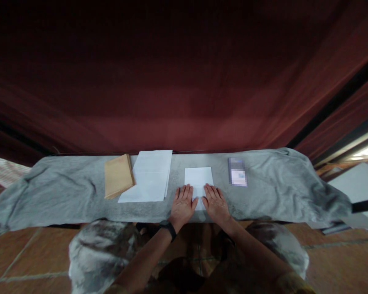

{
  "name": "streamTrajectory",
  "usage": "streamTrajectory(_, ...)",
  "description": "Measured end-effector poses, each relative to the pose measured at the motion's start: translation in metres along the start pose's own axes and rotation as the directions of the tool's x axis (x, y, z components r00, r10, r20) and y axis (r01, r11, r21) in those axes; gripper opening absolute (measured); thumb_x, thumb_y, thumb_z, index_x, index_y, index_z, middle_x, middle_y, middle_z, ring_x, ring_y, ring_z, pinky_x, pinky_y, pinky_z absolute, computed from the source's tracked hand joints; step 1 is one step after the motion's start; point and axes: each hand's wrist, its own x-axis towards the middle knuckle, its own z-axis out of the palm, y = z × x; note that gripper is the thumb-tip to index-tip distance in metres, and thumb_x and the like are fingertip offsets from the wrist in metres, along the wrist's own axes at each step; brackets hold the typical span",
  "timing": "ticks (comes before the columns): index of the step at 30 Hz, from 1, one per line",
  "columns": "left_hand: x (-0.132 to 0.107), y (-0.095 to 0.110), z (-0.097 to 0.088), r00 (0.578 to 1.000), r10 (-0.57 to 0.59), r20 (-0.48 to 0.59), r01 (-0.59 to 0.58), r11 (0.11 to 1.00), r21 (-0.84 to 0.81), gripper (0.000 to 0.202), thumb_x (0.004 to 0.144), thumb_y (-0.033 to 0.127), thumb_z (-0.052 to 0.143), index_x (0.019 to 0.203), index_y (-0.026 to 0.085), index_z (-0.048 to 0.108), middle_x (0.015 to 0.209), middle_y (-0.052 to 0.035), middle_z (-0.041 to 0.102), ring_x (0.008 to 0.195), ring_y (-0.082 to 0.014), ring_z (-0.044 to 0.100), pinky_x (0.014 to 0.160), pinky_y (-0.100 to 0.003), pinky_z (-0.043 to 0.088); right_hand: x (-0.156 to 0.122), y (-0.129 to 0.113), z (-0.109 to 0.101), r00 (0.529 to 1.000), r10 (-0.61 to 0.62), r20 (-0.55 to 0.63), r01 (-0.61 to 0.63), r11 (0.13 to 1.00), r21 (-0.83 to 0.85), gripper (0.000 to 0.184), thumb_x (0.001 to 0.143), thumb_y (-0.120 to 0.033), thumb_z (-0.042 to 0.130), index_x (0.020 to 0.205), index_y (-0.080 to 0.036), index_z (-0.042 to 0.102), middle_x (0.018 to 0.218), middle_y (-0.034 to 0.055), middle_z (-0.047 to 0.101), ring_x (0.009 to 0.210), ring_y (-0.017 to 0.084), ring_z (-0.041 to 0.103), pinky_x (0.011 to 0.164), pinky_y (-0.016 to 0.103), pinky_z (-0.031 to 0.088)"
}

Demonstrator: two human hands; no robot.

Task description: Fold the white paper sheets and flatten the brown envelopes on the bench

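In front of me a small white sheet of paper [198,175], perhaps folded, lies on a grey cloth. My left hand [183,205] rests flat on its left edge, fingers stretched forward and slightly apart. On the right edge my right hand [216,204] lies flat in the same way. Both hands press down on the paper without gripping it, and they cover part of its near half. To the left of my hands are larger white sheets [151,175], loosely stacked. A brown paper packet or book [119,176] overlaps their left side.
The grey cloth [76,192] covers a narrow bench or table. At the right lies a small dark item with a pixelated light area [238,172]. A dark red curtain-like surface [178,102] rises behind. Beyond the right end stands a white panel [355,188].
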Motion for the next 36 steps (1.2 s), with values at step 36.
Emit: streamTrajectory(36,0.01,0.025,0.028,0.998,0.013,-0.053,-0.017,0.996,-0.083,0.051,0.102,0.031,0.034,0.151,0.019,0.043,0.157,-0.0051,0.045,0.148,-0.0236,0.035,0.122,-0.047,0.031,0.004,0.006,0.006,0.999,0.032,0.008,-0.032,0.998,0.051,0.045,0.099,-0.026,0.044,0.139,-0.011,0.057,0.143,0.0153,0.057,0.136,0.028,0.047,0.119,0.047,0.03)
